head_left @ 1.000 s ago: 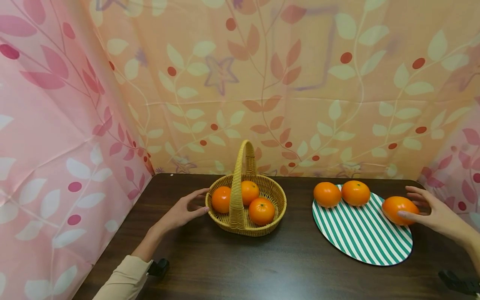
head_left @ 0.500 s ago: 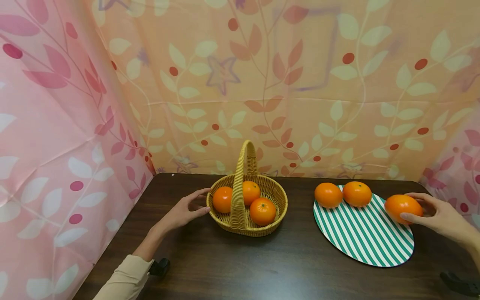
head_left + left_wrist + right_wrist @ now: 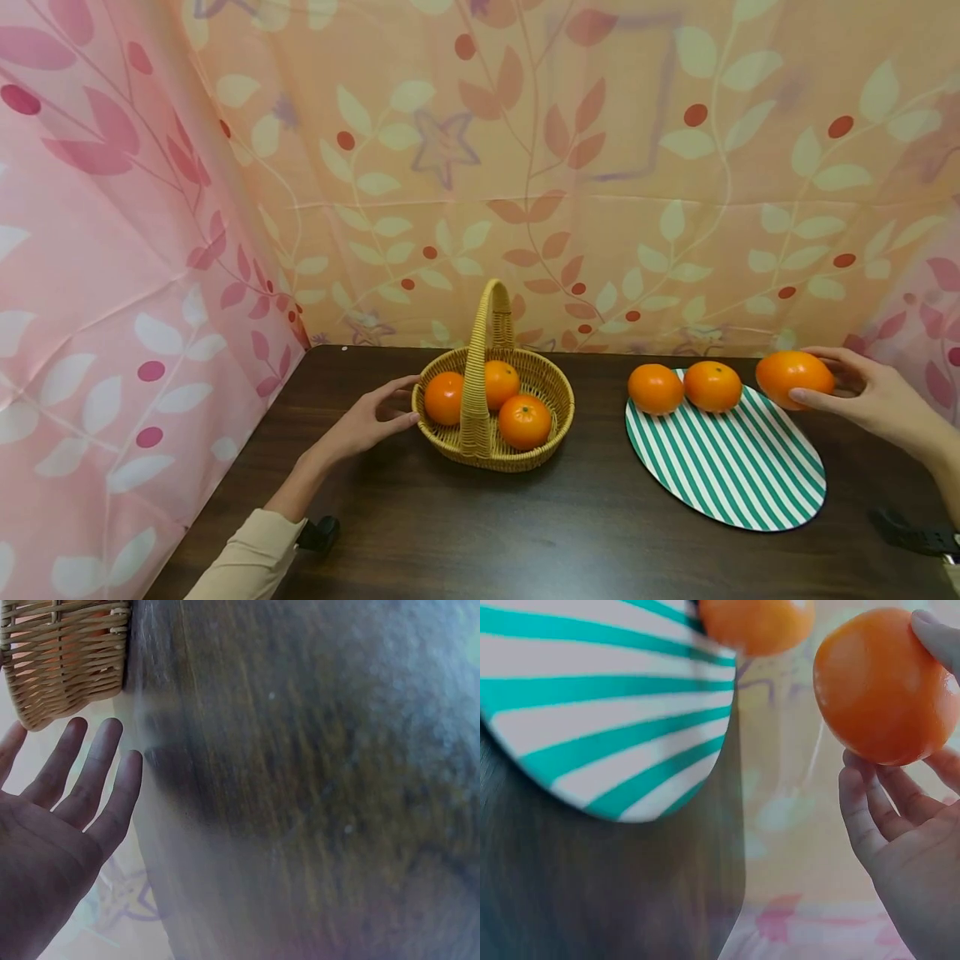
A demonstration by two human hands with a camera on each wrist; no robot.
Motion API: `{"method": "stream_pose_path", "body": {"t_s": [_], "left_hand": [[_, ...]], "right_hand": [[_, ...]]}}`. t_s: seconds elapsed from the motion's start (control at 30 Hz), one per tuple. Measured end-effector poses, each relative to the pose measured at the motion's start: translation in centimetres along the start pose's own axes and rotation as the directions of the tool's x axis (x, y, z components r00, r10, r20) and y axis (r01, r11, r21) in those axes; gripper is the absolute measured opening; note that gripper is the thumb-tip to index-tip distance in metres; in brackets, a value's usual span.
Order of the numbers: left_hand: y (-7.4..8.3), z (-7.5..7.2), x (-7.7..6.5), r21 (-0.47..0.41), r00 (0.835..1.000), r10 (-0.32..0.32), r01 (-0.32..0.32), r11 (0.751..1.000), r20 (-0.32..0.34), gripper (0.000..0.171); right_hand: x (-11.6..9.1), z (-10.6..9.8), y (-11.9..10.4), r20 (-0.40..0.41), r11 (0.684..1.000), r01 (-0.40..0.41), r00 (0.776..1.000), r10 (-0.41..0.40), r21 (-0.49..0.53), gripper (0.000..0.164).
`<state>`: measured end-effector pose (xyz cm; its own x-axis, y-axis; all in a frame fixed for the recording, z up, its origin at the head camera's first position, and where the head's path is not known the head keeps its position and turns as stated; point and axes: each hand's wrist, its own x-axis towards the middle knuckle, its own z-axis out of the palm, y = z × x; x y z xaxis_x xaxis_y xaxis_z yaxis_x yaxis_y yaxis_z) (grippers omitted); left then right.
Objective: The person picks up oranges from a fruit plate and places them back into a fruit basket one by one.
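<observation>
My right hand (image 3: 877,400) grips an orange (image 3: 793,379) between thumb and fingers, over the far right rim of a green-and-white striped oval placemat (image 3: 735,467). In the right wrist view the held orange (image 3: 885,686) hangs clear of the mat, the fingertips beneath it and the thumb on its upper side. Two more oranges, one left (image 3: 656,389) and one right (image 3: 712,386), sit at the mat's far edge. My left hand (image 3: 367,425) has relaxed fingers at the left rim of a wicker basket (image 3: 558,400) with an arched handle. Three oranges (image 3: 524,422) lie inside it.
All of this stands on a dark wooden table (image 3: 480,533). Behind it hangs a floral-patterned curtain (image 3: 600,167), with a pink one (image 3: 97,333) at the left. The basket's handle (image 3: 476,375) rises over the basket's middle.
The right hand has taken hold of the rightmost orange and raised it off the mat, upward and slightly left in the head view. The left hand and the basket have stayed in place.
</observation>
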<state>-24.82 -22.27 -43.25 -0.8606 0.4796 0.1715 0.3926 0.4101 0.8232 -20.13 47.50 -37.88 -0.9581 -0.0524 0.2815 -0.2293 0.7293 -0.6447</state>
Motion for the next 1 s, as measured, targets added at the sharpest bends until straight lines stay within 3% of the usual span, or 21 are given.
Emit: {"method": "stream_pose_path", "body": {"t_s": [0.27,0.73,1.0], "left_hand": [[0.0,0.0,0.0,0.006,1.0,-0.008,0.008,1.0,-0.001,0.063],[0.1,0.0,-0.1,-0.009,1.0,-0.003,0.003,1.0,-0.002,0.064],[-0.3,0.0,-0.1,0.027,1.0,0.01,-0.01,1.0,-0.008,0.063]], "right_hand": [[1.5,1.0,-3.0,0.037,1.0,-0.006,0.999,0.006,0.005,0.07],[3.0,2.6,-6.2,0.079,0.994,0.09,0.992,-0.096,0.066,0.062],[4.1,4.2,-7.9,0.101,0.98,0.158,0.98,-0.17,0.119,0.061]]}}
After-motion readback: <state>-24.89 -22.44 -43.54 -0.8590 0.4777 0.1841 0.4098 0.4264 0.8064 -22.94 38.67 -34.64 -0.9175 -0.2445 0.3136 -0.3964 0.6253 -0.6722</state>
